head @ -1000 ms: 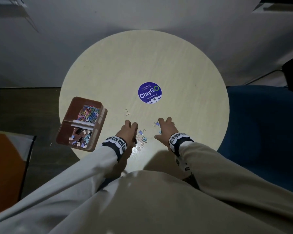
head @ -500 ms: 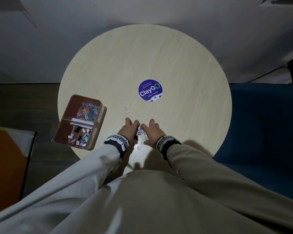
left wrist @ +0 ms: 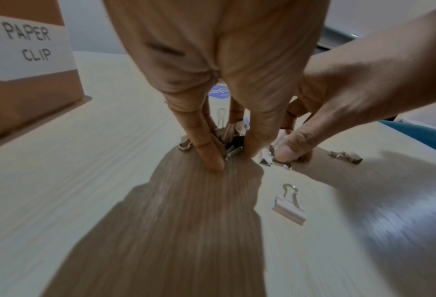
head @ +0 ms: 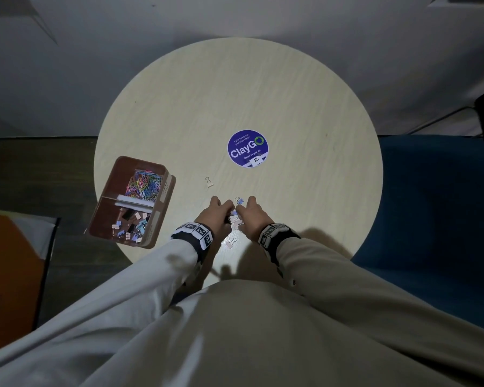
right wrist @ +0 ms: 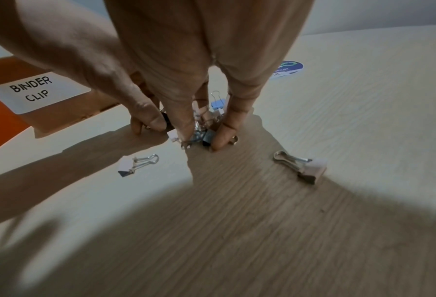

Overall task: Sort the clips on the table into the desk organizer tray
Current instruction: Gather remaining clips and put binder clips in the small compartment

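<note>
Left hand [head: 213,216]: it is down on the round pale wooden table [head: 305,107]. Its fingers [left wrist: 206,148] are bent round a small heap of binder clips [head: 234,219] and press on it from the left.
Right hand [head: 252,216]: it is on the other side of the same heap. Its thumb and fingers [right wrist: 222,136] curl round the clips and pinch them.
Heap: it sits between the two hands, near the table edge by the person. It has black, pink and blue clips with silver wire handles.
Loose clips: one pink binder clip [head: 232,243] lies just behind the hands. One white binder clip [head: 209,182] lies apart, further out. One blue binder clip [head: 239,201] lies at the fingertips.
Tray: the brown box-shaped desk organizer tray [head: 162,191] sits at the left edge of the table. Its far part holds bright paper clips [head: 144,184]. Its near part holds binder clips. White labels say PAPER CLIP [left wrist: 26,43] and BINDER CLIP [right wrist: 33,90].
Sticker: a round blue sticker [head: 248,148] is in the middle of the table.
</note>
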`<state>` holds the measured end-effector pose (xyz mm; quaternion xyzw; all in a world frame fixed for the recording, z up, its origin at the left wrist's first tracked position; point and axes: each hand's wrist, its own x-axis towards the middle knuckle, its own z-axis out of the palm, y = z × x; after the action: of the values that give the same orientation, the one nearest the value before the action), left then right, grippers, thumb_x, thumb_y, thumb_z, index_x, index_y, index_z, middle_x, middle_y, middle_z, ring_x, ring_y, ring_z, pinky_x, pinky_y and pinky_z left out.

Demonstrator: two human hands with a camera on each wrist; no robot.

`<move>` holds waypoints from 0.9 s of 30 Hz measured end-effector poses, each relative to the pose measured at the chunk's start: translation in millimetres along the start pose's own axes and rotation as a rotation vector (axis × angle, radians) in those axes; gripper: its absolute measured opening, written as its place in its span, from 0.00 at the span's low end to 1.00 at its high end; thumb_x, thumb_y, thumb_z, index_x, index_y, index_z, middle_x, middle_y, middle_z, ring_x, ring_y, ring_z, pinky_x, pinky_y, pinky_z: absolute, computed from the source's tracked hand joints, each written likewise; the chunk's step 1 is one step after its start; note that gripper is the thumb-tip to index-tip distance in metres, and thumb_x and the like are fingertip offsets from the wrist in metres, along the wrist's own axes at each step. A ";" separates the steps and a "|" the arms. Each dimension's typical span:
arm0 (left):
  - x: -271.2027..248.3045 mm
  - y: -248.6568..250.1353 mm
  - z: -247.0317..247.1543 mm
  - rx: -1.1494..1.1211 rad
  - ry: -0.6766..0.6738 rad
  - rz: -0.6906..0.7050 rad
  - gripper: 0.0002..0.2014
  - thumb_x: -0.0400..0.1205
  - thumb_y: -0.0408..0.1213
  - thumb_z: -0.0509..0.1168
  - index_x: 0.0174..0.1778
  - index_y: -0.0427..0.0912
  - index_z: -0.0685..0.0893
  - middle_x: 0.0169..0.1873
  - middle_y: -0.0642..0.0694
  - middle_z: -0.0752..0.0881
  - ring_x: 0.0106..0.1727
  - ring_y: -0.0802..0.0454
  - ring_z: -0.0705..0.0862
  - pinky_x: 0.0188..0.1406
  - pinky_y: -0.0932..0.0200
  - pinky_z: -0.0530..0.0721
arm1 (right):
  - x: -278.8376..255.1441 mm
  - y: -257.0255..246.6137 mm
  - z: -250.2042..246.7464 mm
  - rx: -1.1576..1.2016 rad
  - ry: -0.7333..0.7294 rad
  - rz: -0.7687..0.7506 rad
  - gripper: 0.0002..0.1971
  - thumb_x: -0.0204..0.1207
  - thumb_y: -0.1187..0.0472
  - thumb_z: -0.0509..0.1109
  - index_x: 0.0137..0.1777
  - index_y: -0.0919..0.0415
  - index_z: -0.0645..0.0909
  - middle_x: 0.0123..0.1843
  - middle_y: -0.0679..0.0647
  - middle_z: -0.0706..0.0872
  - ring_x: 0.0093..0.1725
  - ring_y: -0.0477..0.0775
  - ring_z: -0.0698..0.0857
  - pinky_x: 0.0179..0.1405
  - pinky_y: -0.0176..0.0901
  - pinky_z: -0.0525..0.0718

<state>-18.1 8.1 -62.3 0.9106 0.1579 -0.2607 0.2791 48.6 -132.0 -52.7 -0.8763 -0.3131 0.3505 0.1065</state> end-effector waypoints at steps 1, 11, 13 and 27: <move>0.4 -0.6 -0.1 -0.007 0.006 0.003 0.19 0.74 0.35 0.66 0.61 0.48 0.75 0.54 0.42 0.70 0.40 0.36 0.83 0.44 0.45 0.85 | 0.2 0.6 0.0 0.005 -0.002 0.004 0.18 0.77 0.64 0.69 0.66 0.63 0.73 0.67 0.66 0.66 0.59 0.67 0.77 0.47 0.44 0.69; 2.6 3.8 -1.6 -0.013 0.105 -0.004 0.13 0.79 0.35 0.61 0.58 0.41 0.81 0.53 0.41 0.76 0.47 0.37 0.83 0.49 0.44 0.83 | 1.4 -1.9 -7.1 0.008 0.025 0.062 0.15 0.79 0.63 0.65 0.65 0.66 0.76 0.66 0.63 0.68 0.50 0.68 0.83 0.45 0.45 0.72; 1.5 5.2 -2.8 -0.020 0.125 -0.015 0.10 0.79 0.34 0.61 0.54 0.42 0.82 0.51 0.41 0.77 0.48 0.37 0.82 0.49 0.46 0.83 | 0.8 -1.9 -9.0 0.002 0.048 0.075 0.14 0.80 0.65 0.63 0.64 0.66 0.76 0.65 0.63 0.70 0.49 0.68 0.84 0.44 0.45 0.73; -10.8 -2.2 -26.7 -0.057 0.220 -0.005 0.09 0.79 0.26 0.65 0.49 0.40 0.88 0.50 0.40 0.84 0.51 0.39 0.85 0.50 0.54 0.81 | -2.1 3.3 -33.3 0.025 0.090 0.096 0.10 0.74 0.75 0.64 0.44 0.58 0.73 0.52 0.62 0.79 0.46 0.56 0.74 0.40 0.42 0.69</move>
<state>-17.5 24.1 -38.3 0.9249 0.1971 -0.1554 0.2855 71.7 -134.8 -28.5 -0.9038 -0.2612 0.3192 0.1145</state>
